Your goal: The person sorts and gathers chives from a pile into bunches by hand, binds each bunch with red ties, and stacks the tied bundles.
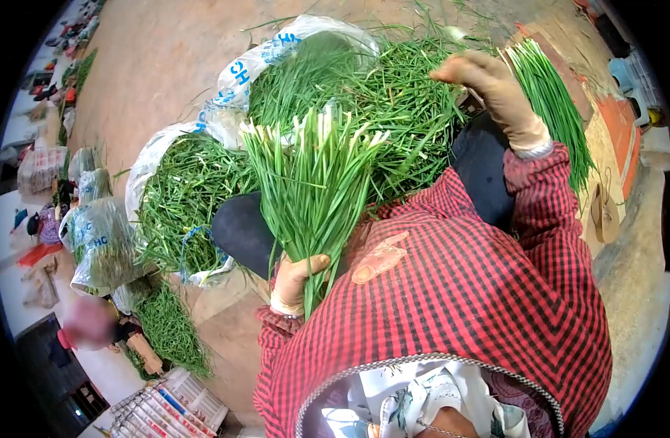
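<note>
My left hand (298,281), in a pale glove, is closed round the leafy lower part of a bunch of garlic chives (309,182). The bunch fans out away from me, with its whitish stem ends at the top. My right hand (495,95), also gloved, is raised at the upper right, its fingers bent and somewhat apart, with nothing visible in them. Below and beyond it lies a large heap of loose green leaves (408,109). Just to its right, a neat pile of chives (554,102) lies with pale ends pointing away.
White plastic bags with blue print (236,77) surround the heaps in front. Filled clear bags (105,237) stand at the left, near another person (90,321). White crates (174,405) are at the lower left. A sandal (605,212) lies at the right.
</note>
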`<action>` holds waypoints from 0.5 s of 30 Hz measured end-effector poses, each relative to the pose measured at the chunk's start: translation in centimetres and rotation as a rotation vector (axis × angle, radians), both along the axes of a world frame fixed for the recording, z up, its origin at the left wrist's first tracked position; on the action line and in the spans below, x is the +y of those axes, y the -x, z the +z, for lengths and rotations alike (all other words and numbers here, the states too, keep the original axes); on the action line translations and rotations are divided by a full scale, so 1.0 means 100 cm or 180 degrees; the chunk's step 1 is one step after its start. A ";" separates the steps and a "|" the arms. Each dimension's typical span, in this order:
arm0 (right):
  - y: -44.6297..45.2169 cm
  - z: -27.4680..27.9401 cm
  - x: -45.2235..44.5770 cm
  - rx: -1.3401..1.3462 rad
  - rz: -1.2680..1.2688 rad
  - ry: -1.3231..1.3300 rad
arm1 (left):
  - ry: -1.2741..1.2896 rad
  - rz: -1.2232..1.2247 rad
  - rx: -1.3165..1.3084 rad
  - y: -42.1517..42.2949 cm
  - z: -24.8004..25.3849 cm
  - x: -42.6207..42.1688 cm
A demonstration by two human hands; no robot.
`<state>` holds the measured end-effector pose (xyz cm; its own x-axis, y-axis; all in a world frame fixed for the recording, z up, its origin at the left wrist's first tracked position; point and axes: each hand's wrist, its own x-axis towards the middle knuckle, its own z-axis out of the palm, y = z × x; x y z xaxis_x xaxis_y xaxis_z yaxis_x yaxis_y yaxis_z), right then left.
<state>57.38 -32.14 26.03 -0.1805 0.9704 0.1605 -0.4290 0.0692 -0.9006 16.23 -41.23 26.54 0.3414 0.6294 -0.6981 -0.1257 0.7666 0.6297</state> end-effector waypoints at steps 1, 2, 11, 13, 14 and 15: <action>0.005 -0.009 0.002 -0.2016 -0.0537 -0.0231 | -0.0008 -0.0008 0.0007 0.000 0.001 0.000; 0.009 -0.013 0.004 -0.4039 -0.1095 -0.0451 | -0.0076 -0.0121 0.0010 0.000 0.001 0.000; 0.127 0.000 -0.011 -0.4243 -0.0562 -0.1109 | -0.0138 0.0061 0.0163 -0.026 0.012 -0.009; 0.130 -0.008 -0.009 -0.4336 -0.0468 -0.0963 | -0.0183 0.0010 0.0172 -0.026 0.009 -0.008; 0.132 -0.012 -0.008 -0.4125 -0.0308 -0.0774 | -0.0219 -0.0027 0.0191 -0.026 0.007 -0.008; 0.133 -0.014 -0.007 -0.3909 -0.0145 -0.0591 | -0.0218 -0.0017 0.0185 -0.026 0.007 -0.008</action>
